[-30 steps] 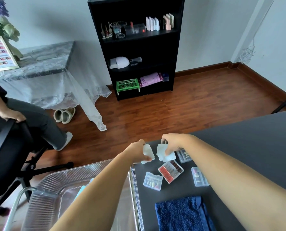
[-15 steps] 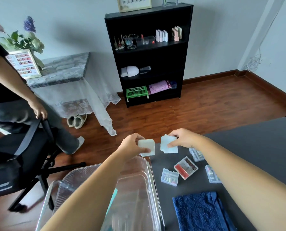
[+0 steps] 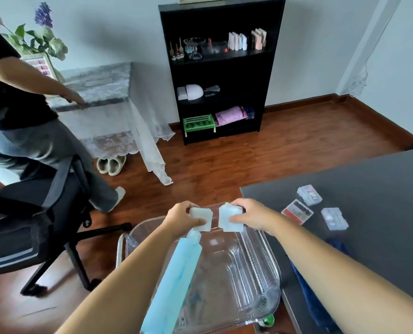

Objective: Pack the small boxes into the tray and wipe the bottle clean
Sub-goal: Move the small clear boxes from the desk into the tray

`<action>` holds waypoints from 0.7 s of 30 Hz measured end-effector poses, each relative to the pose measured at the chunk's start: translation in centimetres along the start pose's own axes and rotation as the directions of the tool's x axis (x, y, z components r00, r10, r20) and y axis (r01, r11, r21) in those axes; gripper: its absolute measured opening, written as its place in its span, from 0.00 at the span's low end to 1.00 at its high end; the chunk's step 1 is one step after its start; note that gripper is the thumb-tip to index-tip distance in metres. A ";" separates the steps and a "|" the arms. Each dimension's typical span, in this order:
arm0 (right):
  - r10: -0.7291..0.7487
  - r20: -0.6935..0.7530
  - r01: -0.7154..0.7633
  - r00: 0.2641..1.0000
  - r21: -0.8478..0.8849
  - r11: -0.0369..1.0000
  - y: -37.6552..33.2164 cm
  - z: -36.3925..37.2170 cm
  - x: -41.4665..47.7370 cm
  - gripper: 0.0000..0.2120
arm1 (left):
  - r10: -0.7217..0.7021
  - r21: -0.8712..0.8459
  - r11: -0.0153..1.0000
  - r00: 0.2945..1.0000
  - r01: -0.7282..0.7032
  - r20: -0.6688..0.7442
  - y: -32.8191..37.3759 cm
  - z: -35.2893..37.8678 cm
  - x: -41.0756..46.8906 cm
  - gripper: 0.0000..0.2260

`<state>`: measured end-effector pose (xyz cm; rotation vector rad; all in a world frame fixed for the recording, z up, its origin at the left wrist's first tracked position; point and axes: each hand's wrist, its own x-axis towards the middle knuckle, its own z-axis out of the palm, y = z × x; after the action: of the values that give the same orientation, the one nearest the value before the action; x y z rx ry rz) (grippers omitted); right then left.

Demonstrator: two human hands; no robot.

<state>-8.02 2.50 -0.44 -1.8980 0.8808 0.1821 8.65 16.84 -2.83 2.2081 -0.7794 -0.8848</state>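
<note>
Pale grey-blue walls [image 3: 104,32], reddish wood floor [image 3: 285,160] with dark skirting. Black bookshelf [image 3: 273,68] against the back wall, small bottles and jars on its top shelf, green basket [image 3: 199,122] at the bottom. Left: side table under a lace cloth [image 3: 118,116], flowers [image 3: 44,37], slippers [image 3: 111,165] beneath. Black office chair [image 3: 44,225] at left, a second person beside it. Loose white cable, possibly, in the right corner [image 3: 359,83]. Soft daylight.

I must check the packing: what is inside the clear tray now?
Only a blue bottle shows inside the clear tray; no small boxes. The left forearm covers its near-left part.
</note>
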 end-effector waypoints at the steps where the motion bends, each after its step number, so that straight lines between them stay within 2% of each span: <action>1: 0.030 -0.020 -0.029 0.999 0.010 1.000 0.4 1.6 0.0 0.20 | 0.000 0.004 1.000 1.000 0.000 0.015 -0.7 0.1 0.0 0.18; 6: 0.188 -0.097 -0.188 0.977 0.015 0.982 3.4 7.8 0.5 0.28 | 0.037 0.083 0.996 0.997 -0.042 0.068 -3.1 1.5 0.7 0.23; 10: 0.328 -0.217 -0.274 0.919 0.247 0.930 5.8 10.9 1.5 0.27 | 0.057 0.102 0.992 0.993 -0.067 0.100 -4.3 2.9 1.6 0.23; 12: 0.396 -0.274 -0.317 0.876 0.292 0.902 6.8 11.6 2.1 0.24 | 0.051 0.091 0.994 0.992 -0.061 0.112 -4.9 3.4 1.9 0.22; 17: 0.463 -0.353 -0.367 0.813 0.306 0.878 8.0 12.7 4.4 0.21 | 0.036 0.075 0.996 0.991 -0.046 0.130 -6.1 4.2 3.1 0.22; 21: 0.454 -0.396 -0.404 0.798 0.208 0.891 8.5 13.2 5.4 0.22 | 0.017 0.015 1.000 0.993 -0.019 0.118 -6.5 4.4 3.6 0.21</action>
<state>-6.33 8.81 -15.76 -1.6266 1.5988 -0.0285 9.40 16.96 -11.41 2.1747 -0.8630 -1.0109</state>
